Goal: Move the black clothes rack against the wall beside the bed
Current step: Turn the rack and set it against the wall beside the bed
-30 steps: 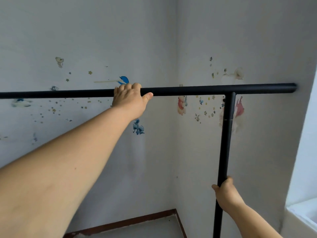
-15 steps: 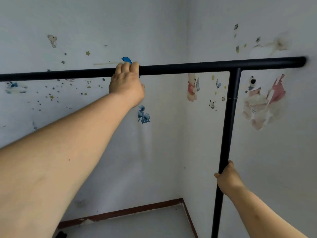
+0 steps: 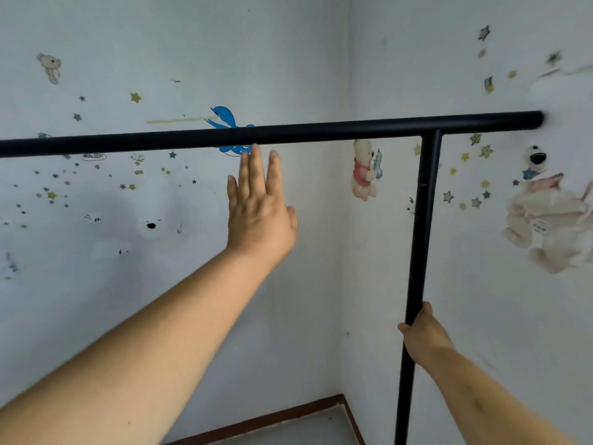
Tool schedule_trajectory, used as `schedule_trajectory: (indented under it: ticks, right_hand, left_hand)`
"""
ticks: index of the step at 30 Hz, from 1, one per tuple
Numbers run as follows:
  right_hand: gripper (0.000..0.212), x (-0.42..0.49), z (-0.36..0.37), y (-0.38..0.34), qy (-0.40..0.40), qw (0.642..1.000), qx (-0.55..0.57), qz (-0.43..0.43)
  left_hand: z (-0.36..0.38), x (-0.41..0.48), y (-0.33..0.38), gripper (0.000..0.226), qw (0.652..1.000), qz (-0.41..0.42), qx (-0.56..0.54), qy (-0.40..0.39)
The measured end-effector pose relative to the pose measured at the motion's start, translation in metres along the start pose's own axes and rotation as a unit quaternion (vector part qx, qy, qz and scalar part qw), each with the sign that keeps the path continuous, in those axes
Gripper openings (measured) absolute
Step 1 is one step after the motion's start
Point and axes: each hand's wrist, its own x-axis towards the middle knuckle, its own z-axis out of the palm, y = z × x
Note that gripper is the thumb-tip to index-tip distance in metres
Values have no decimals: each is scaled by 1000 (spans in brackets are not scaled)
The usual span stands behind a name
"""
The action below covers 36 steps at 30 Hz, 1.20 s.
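Note:
The black clothes rack (image 3: 321, 131) stands in the corner of the room; its horizontal top bar crosses the whole view and its right end touches or nearly touches the right wall. A vertical black post (image 3: 418, 252) drops from the bar on the right. My left hand (image 3: 260, 207) is flat and spread just below the bar, off it, fingertips close to its underside. Lower down, my right hand (image 3: 423, 335) is wrapped around the post. The rack's base and the bed are out of view.
Two pale walls meet in a corner (image 3: 348, 220), both covered with cartoon stickers and small stars. A brown skirting board (image 3: 266, 422) runs along the floor at the bottom. The grey floor (image 3: 305, 433) shows in the corner.
My left hand has let go of the top bar and dropped below it with fingers spread. The view shifted, with the rack's right end nearer the right wall. My right hand keeps its grip.

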Motion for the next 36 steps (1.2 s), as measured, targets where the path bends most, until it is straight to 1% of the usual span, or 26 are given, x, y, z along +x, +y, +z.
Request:
schedule_trajectory:
  ticks: [3,6,8,12,14,17,21,25,29,34,36]
  right_hand:
    - [45,18,11,-9,5,1000,3,-18]
    - [45,40,27,-19,-39,998,-40,-7]
    - [47,55,39,-22,-51,998,-21,-1]
    - [45,87,58,-36,-62,998,-3,-14]
    - [51,103,63,-45,-80,997,-7,-22]
    - [50,129,75,-53,-104,994,4,-29]
    - [43,163,92,-62,-96,992,-26,-73]
    - [44,189,105,-73,-96,991,-29,-91]
    - [42,211,121,-85,-93,991,-25,-93]
    - [44,238,142,-104,-96,991,-10,-90]
    - [43,247,150,-110,-92,992,-7,-90]
  left_hand:
    - [30,-9,-7,82,999,5,-4,-47]
    - [58,-10,-19,77,996,2,-1,-86]
    - [75,-8,-27,75,994,-6,3,-108]
    - [108,9,-40,70,990,-30,8,-139]
    - [124,19,-44,69,988,-36,11,-151]
    - [148,32,-46,66,987,-45,6,-157]
    - [180,44,-47,67,984,-51,5,-172]
    - [201,44,-54,65,982,-57,0,-177]
    - [219,44,-72,67,978,-75,9,-193]
    - [239,57,-99,63,978,-81,1,-190]
    - [249,61,-109,60,982,-75,-1,-176]
